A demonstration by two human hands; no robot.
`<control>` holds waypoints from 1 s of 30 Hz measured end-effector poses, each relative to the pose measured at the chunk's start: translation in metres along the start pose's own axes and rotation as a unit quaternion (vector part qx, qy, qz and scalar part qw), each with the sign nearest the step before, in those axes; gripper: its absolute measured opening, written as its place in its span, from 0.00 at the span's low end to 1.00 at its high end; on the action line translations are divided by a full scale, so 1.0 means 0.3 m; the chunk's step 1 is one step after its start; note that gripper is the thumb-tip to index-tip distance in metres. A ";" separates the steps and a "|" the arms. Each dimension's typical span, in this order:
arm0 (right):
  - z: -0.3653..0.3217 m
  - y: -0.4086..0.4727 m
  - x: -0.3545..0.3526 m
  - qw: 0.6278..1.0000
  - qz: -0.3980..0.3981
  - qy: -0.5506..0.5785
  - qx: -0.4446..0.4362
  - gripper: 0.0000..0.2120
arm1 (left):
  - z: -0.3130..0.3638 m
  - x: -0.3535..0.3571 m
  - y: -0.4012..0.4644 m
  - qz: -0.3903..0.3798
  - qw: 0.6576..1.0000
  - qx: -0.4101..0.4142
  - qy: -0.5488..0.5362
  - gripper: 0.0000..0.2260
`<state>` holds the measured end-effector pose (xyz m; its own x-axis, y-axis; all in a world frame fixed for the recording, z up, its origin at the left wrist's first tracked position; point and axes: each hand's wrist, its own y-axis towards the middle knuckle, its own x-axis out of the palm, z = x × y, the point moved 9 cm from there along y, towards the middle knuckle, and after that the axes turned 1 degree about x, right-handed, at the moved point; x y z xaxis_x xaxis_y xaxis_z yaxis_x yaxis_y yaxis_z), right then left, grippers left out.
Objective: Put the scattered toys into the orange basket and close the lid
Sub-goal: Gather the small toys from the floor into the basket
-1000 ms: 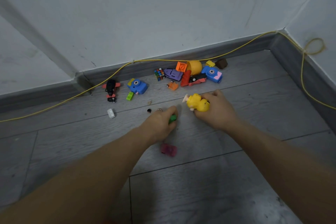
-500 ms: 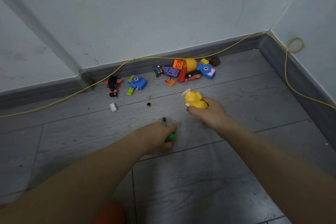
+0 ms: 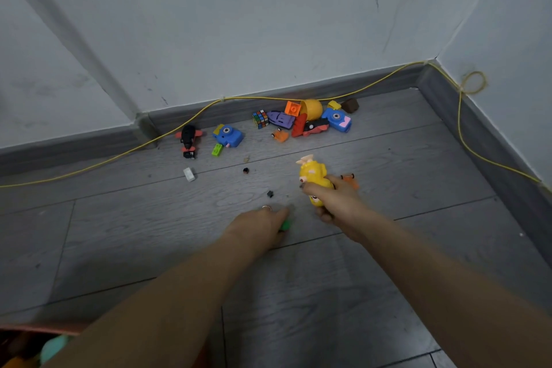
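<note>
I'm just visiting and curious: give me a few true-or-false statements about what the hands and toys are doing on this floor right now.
1. The right hand grips a yellow toy figure. True.
2. The left hand is empty. False: it holds a small green toy.
3. A puzzle cube lies near the baseboard. True.
4. The yellow cable is wrapped around the left wrist. False: it runs along the wall's foot.
5. Two blue toy cameras lie on the floor. True.
</note>
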<state>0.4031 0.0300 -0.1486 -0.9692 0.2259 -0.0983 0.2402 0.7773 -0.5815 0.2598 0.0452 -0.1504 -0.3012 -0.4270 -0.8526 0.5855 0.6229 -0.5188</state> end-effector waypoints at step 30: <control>0.009 0.095 -0.206 0.973 0.083 -0.214 0.027 0.30 | -0.209 -0.116 0.132 0.035 0.953 -0.176 -0.243 0.12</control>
<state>0.4696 0.0367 -0.1614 -0.8541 0.0711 -0.5153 0.4032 0.7163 -0.5695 0.2463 0.1258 -0.1452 0.1637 -0.5764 -0.8006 0.2769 0.8058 -0.5235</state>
